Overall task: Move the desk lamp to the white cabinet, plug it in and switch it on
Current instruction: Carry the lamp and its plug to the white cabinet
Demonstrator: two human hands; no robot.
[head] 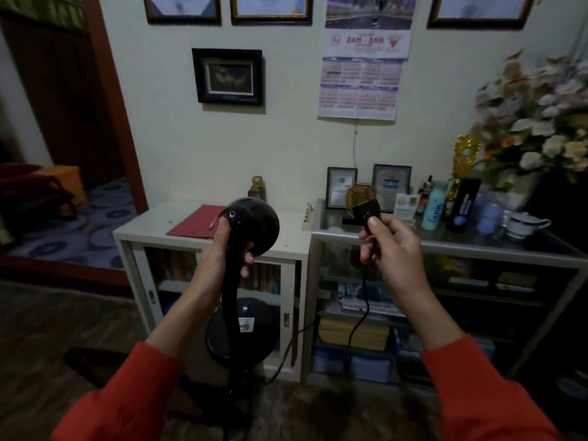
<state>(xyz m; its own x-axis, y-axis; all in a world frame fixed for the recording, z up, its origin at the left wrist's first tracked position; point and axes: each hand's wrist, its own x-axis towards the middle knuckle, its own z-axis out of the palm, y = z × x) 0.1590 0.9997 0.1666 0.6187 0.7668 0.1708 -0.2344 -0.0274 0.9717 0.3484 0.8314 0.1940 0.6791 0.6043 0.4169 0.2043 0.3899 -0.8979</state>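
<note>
Red sleeves (133, 389) reach forward from the bottom edge toward both hands. Held in the air, the black desk lamp (237, 281) hangs in front of the white cabinet (286, 246), clear of its top. Its neck is gripped by the left hand (224, 249), fingers curled round it and the thumb lying up near the rounded head, which sits level with the cabinet's front edge; the round base hangs lower, before the cabinet's glass doors. Raised at about the same height, the right hand (386, 246) pinches the black plug (366, 213) between thumb and bent fingers, and the cord (361, 316) drops from it toward the floor (where it ends is too dark to tell).

On the cabinet's top, a red folder (194, 222) covers the left and middle part, with a small bottle (258, 187) at the back edge; the right front corner is bare. Just beside the cabinet on the right stands a glass-topped shelf unit (445, 243), crowded toward its back edge with frames and bottles, its front strip mostly open. Beyond the cabinet's left side is a doorway (63, 154).
</note>
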